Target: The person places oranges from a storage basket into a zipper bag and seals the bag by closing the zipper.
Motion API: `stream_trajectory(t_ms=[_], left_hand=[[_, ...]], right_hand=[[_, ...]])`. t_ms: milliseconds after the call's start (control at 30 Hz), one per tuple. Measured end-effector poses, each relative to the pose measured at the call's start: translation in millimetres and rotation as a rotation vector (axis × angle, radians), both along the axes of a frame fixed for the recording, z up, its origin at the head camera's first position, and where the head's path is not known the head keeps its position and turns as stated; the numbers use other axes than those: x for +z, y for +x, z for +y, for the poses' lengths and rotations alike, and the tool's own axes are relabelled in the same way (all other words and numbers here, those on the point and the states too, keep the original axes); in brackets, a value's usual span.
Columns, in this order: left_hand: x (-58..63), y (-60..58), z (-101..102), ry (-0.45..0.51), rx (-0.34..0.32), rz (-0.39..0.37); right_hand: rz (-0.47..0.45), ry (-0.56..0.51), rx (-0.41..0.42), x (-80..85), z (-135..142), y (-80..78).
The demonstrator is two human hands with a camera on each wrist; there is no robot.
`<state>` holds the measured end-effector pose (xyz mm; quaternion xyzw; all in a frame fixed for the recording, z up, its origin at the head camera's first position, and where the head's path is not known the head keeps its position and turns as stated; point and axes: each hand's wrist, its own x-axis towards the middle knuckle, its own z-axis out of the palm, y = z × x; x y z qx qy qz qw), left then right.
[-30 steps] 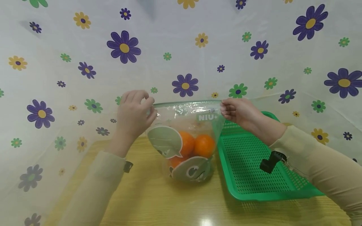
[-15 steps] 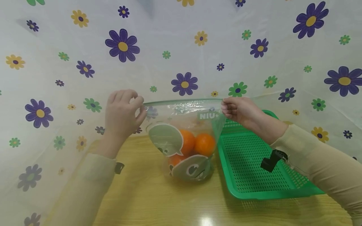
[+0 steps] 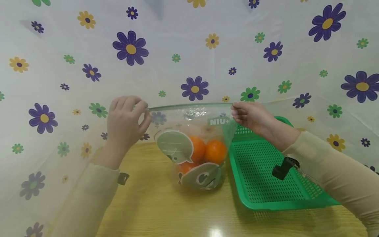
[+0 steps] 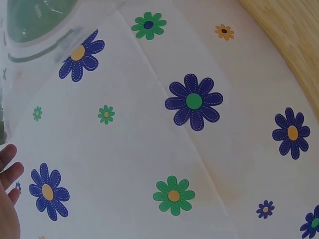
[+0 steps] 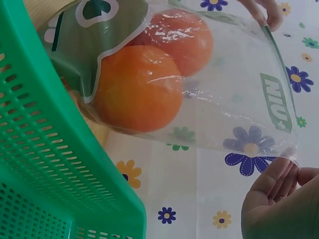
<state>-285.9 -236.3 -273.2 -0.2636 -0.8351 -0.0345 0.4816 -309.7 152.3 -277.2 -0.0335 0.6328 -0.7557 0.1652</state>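
Note:
A clear zip bag with green cartoon prints and the letters NIU+ stands upright on the wooden table, its top edge drawn in a nearly straight line. Inside it several oranges sit at the bottom, partly behind the prints. My left hand pinches the top left corner between thumb and forefinger. At the opposite top corner, my right hand pinches the edge, its other fingers curled in. The right wrist view shows both hands at the two ends of the top edge. Only fingers of the left hand appear in the left wrist view.
A green perforated plastic basket stands right beside the bag, under my right forearm. Behind the wooden table hangs a white sheet printed with flowers.
My left hand has moved left along the top of the bag to its corner, and the top edge now looks longer and straighter. The right hand has stayed in place.

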Motion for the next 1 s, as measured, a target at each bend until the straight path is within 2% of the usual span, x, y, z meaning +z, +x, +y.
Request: stream_trajectory(t_ms=[267,467,633,800,867,1000], left_hand=[[0.3,2.3,2.5,0.096,-0.038,-0.036],[-4.0,2.0,1.7,0.259,-0.079,-0.103],[-9.6,0.9,2.4,0.351,-0.105,-0.167],[-15.5,0.2,3.6,0.423,-0.101,-0.22],[-17.6,0.3,4.6,0.45,-0.097,-0.242],[-25.1,2.1,6.1,0.492,-0.108,-0.308]], right_hand=[[0.069,0.119,0.076,-8.8,8.2,0.6],[0.106,0.26,0.224,-20.1,11.3,-1.4],[0.084,0.214,0.368,-31.2,12.9,0.8],[0.087,0.179,0.424,-39.5,14.7,5.0],[0.095,0.194,0.448,-41.8,14.6,5.9],[0.162,0.302,0.51,-48.5,13.1,6.1]])
